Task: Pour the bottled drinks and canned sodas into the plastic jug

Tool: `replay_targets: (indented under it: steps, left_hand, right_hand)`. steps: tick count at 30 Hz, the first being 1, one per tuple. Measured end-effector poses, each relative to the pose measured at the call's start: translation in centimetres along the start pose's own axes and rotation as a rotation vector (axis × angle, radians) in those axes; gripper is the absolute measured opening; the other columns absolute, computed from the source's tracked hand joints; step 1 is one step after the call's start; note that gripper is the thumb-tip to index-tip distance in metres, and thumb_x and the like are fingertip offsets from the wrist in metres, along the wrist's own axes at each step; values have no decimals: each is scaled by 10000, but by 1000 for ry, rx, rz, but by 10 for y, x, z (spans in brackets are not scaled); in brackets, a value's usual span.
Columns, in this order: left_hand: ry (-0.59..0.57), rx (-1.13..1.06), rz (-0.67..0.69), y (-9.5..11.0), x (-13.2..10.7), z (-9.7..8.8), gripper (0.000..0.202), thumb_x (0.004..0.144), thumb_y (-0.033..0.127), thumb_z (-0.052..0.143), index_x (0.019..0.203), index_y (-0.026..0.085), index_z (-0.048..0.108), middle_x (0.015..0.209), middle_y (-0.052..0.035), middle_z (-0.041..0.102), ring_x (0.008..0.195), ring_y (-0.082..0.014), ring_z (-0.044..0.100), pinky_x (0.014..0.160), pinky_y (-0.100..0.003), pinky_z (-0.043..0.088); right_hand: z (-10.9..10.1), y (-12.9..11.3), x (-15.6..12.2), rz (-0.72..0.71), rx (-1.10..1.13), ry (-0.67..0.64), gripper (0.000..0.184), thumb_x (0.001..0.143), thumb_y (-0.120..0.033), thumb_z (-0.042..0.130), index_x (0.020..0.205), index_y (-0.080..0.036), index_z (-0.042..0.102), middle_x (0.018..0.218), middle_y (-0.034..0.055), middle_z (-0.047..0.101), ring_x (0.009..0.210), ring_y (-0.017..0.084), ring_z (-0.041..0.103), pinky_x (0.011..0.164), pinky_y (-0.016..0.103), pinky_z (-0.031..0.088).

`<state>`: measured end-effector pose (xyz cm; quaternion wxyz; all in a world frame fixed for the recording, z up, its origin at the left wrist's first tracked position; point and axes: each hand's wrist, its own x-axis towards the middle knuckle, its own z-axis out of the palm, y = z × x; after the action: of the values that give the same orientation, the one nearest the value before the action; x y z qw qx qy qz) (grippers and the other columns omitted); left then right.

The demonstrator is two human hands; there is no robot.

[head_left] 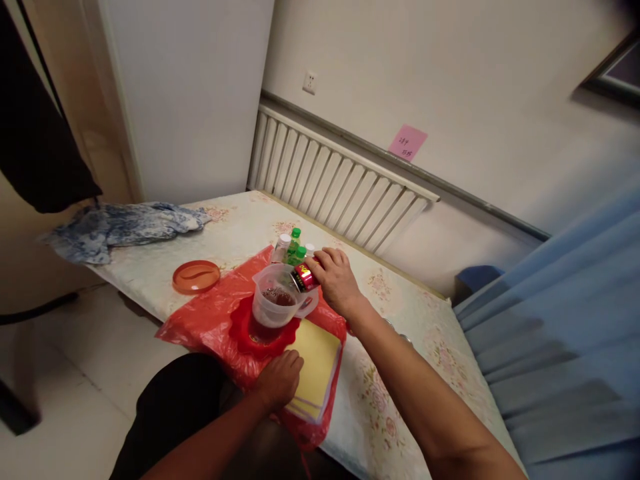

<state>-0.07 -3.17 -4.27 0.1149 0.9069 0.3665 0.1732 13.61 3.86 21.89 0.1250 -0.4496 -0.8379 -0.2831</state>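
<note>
My right hand (334,279) is closed around a red and black drink can (304,277), tipped over the rim of a clear plastic measuring jug (265,310). Dark, foamy liquid (279,297) is in the jug, whose handle points right. Under it lies a red tray with a scalloped rim (239,337). My left hand (281,379) rests with curled fingers at the left edge of a yellow sheet stack (316,357), just in front of the red tray; I see nothing in its grip.
Green-capped bottles (295,239) and a white-capped bottle (281,249) stand behind the jug. A red plastic bag (197,320) spreads beneath everything on the floral cloth (395,353). An orange round lid (196,276) and blue patterned fabric (133,225) lie left. A radiator (325,177) lines the wall.
</note>
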Motion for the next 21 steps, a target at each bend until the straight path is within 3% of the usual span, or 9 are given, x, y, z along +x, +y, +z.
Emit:
replay_targets:
  steps: [5, 9, 13, 17, 21]
  left_hand:
    - [0, -3, 3, 0, -1, -2, 178, 849, 114, 470, 989, 190, 549, 1025, -78, 578, 971, -241, 520, 855, -376, 457]
    - [14, -10, 1, 0, -1, -3, 194, 851, 95, 451, 986, 193, 549, 1023, -71, 581, 965, -239, 526, 846, -378, 464]
    - [29, -28, 7, -2, -1, 0, 215, 837, 70, 441, 964, 200, 555, 997, -60, 592, 943, -237, 540, 826, -382, 479]
    - [73, 0, 19, -5, -1, 6, 243, 831, 49, 429, 960, 203, 565, 991, -62, 612, 933, -229, 568, 798, -364, 495]
    - [152, 22, 51, -8, -3, 12, 288, 802, 27, 436, 979, 214, 565, 974, -51, 632, 908, -204, 597, 786, -320, 508]
  right_hand:
    - [13, 16, -13, 169, 296, 43, 554, 779, -126, 647, 1318, -204, 542, 1249, 111, 597, 1152, 284, 474, 1014, 435, 374]
    - [41, 42, -34, 507, 674, 108, 550, 640, -171, 722, 1179, -208, 617, 1094, 54, 676, 1002, 258, 567, 918, 402, 446]
    - [88, 67, -60, 928, 1000, 188, 465, 572, -263, 748, 1020, -191, 646, 904, 2, 709, 790, 202, 614, 769, 330, 489]
    - [144, 77, -80, 1062, 1052, 241, 431, 535, -303, 728, 935, -173, 630, 840, 20, 721, 727, 201, 629, 693, 313, 502]
    - [195, 77, -87, 1147, 1095, 271, 435, 523, -283, 709, 938, -186, 621, 873, 24, 736, 758, 212, 659, 721, 328, 525]
